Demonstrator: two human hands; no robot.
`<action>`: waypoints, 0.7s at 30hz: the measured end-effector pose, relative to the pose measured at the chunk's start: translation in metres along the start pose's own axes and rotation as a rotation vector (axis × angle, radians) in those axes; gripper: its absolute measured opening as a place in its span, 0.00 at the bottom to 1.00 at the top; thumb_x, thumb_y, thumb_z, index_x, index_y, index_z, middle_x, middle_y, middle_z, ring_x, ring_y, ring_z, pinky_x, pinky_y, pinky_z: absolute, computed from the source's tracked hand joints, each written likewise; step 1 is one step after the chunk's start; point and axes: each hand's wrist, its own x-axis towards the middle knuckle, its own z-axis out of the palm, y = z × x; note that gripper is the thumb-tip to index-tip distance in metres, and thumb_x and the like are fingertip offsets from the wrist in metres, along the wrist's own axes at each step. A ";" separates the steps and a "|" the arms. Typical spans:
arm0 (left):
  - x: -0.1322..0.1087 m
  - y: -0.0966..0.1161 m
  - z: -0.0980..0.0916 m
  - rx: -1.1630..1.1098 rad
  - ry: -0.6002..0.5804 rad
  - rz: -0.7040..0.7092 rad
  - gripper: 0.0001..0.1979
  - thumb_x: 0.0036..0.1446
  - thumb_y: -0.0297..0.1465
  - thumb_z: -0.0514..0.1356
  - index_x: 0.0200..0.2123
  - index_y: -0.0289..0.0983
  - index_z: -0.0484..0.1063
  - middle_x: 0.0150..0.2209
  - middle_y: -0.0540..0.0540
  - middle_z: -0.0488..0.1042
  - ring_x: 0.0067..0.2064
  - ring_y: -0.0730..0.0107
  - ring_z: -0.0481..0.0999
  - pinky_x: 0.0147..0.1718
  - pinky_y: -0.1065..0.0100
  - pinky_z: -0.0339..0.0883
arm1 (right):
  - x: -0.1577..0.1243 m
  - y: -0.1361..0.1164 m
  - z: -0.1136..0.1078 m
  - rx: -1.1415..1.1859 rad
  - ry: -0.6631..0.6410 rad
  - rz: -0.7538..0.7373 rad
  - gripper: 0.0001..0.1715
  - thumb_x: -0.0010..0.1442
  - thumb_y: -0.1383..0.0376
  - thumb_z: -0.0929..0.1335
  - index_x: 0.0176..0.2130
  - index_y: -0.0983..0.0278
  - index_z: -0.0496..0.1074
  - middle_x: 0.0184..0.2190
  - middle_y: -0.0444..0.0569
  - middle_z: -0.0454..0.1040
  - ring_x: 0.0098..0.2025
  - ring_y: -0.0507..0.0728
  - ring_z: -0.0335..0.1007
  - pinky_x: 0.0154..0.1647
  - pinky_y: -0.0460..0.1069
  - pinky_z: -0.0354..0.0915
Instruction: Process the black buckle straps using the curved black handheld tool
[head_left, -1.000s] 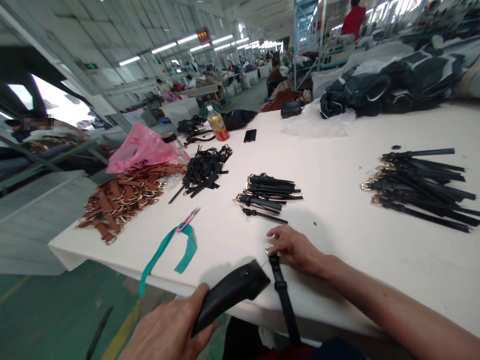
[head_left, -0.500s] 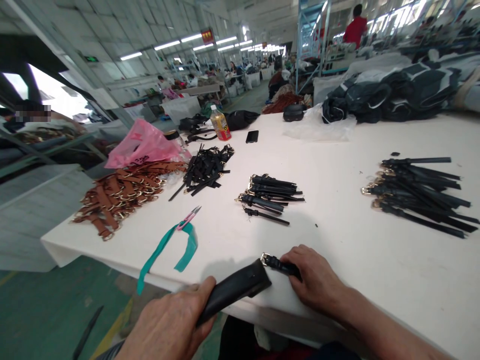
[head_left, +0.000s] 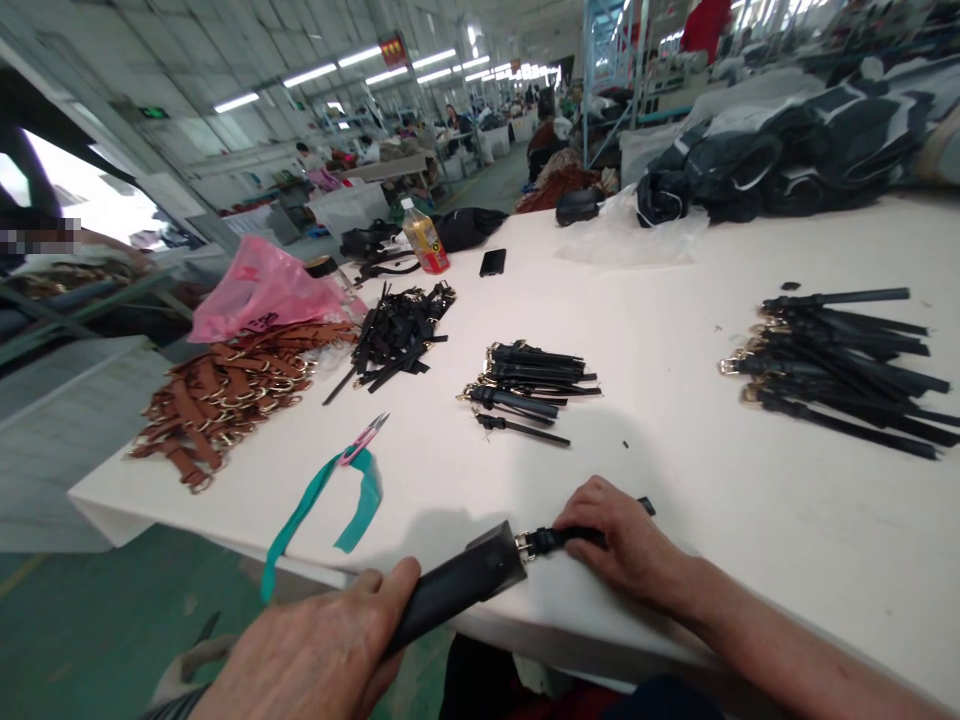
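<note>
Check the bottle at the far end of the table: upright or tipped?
Upright. The bottle stands on its base on the table, cap at the top, label facing the camera, beside a black phone.

White worktable [head_left: 675, 300] is carrying several lots. Small black strap pile [head_left: 529, 385] is lying just beyond the right hand [head_left: 622, 540]; larger black strap pile [head_left: 840, 365] far to its right. Pink snips [head_left: 364, 440] on teal ribbon [head_left: 330, 510] are lying beyond the left hand [head_left: 315, 650]; brown straps [head_left: 217, 395] are resting farther left.
</note>
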 end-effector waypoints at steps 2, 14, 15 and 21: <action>0.002 0.001 -0.002 0.011 -0.014 0.019 0.24 0.60 0.25 0.49 0.58 0.42 0.69 0.51 0.37 0.80 0.45 0.46 0.83 0.43 0.43 0.76 | 0.000 -0.002 0.000 -0.028 -0.022 -0.005 0.13 0.58 0.71 0.69 0.43 0.61 0.78 0.37 0.51 0.77 0.43 0.60 0.68 0.46 0.55 0.64; 0.015 0.014 -0.014 -0.066 -0.031 0.048 0.23 0.59 0.27 0.50 0.57 0.42 0.69 0.50 0.38 0.81 0.47 0.44 0.82 0.46 0.43 0.75 | 0.020 -0.013 -0.003 -0.152 -0.136 0.110 0.10 0.60 0.63 0.71 0.43 0.57 0.80 0.39 0.49 0.77 0.43 0.60 0.70 0.44 0.53 0.62; 0.015 0.013 -0.013 -0.059 -0.028 0.042 0.23 0.60 0.26 0.50 0.57 0.42 0.69 0.50 0.38 0.81 0.47 0.45 0.82 0.45 0.44 0.75 | 0.022 -0.014 -0.003 -0.161 -0.136 0.124 0.10 0.59 0.64 0.71 0.41 0.58 0.80 0.38 0.48 0.78 0.42 0.60 0.71 0.44 0.53 0.61; 0.015 0.009 -0.005 0.018 -0.010 0.051 0.25 0.58 0.23 0.49 0.57 0.42 0.69 0.52 0.36 0.79 0.47 0.44 0.82 0.44 0.43 0.76 | 0.027 -0.026 0.005 -0.231 -0.078 0.218 0.10 0.48 0.66 0.71 0.34 0.60 0.78 0.34 0.48 0.77 0.39 0.60 0.70 0.40 0.53 0.60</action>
